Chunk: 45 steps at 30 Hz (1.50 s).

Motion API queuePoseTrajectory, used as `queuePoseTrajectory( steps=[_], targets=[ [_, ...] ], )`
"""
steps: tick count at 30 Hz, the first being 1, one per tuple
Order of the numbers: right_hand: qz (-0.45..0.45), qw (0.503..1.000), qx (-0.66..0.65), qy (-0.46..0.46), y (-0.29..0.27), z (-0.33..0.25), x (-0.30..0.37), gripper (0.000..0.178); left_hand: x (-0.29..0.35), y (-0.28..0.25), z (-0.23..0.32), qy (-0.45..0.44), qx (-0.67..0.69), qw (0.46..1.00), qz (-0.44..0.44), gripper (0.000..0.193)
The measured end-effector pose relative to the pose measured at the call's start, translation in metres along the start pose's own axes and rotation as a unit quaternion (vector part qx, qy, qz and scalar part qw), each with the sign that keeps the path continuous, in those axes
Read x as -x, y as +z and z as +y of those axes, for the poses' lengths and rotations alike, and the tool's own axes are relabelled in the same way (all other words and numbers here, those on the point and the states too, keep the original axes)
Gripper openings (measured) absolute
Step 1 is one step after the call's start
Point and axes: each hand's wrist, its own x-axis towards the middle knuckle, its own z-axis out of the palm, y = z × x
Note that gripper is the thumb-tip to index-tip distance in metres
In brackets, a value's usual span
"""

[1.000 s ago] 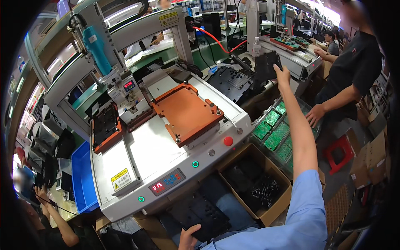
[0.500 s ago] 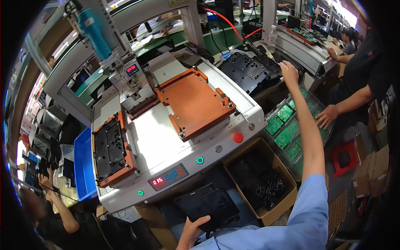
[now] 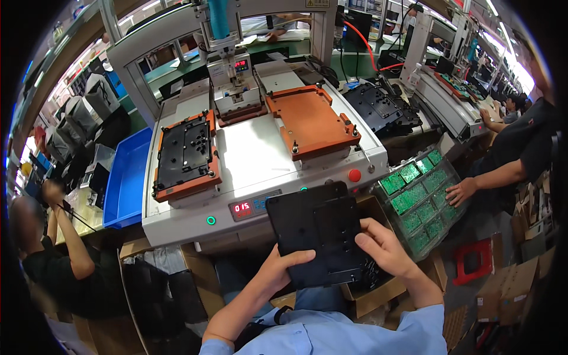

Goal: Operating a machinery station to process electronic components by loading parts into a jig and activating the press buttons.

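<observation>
- Head view: the left hand (image 3: pixel 283 267) is gripping the lower left edge of a black plastic panel (image 3: pixel 319 231), thumb lying across its face.
- The right hand (image 3: pixel 383 248) is clasping the panel's right side, fingers curled over it.
- The panel is sitting between both hands, just in front of the white machine (image 3: pixel 254 160).
- Beyond the right hand, a tray of green circuit boards (image 3: pixel 423 198) is resting under a co-worker's hand (image 3: pixel 460 192).
- Under the hands, a cardboard box (image 3: pixel 378 296) is standing.

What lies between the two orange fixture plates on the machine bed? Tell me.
In the head view, between the left orange fixture, loaded with a black panel, and the bare right orange fixture, lie bare white bed and, farther back, the machine's tool head.
</observation>
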Motion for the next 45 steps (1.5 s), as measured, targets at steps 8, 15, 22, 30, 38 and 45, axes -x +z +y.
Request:
queuePoseTrajectory(
  steps=[8,15,22,30,38,45],
  targets=[
    [0.063,0.996,-0.055,-0.017,-0.002,-0.023,-0.024,0.026,0.004,0.005,0.007,0.037,0.006,0.999,-0.026,0.071],
    [0.199,0.954,0.068,-0.215,-0.093,-0.088,-0.141,0.028,0.003,0.010,0.042,0.220,-0.119,0.966,-0.069,0.058],
    [0.228,0.927,0.283,-0.093,-0.114,-0.056,-0.280,0.041,-0.023,-0.004,0.077,0.373,-0.384,0.844,0.019,0.037],
    [0.250,0.952,0.167,-0.061,-0.097,-0.028,-0.294,0.028,-0.089,0.038,0.131,0.393,-0.721,0.568,0.046,0.035],
    [0.162,0.964,-0.161,-0.138,-0.093,0.026,-0.297,0.021,-0.157,0.021,0.163,0.336,-0.769,0.540,0.055,0.037],
    [0.134,0.959,-0.191,-0.162,-0.096,0.028,-0.292,0.023,-0.161,0.065,0.174,0.259,-0.830,0.484,0.097,0.033]
  ],
)
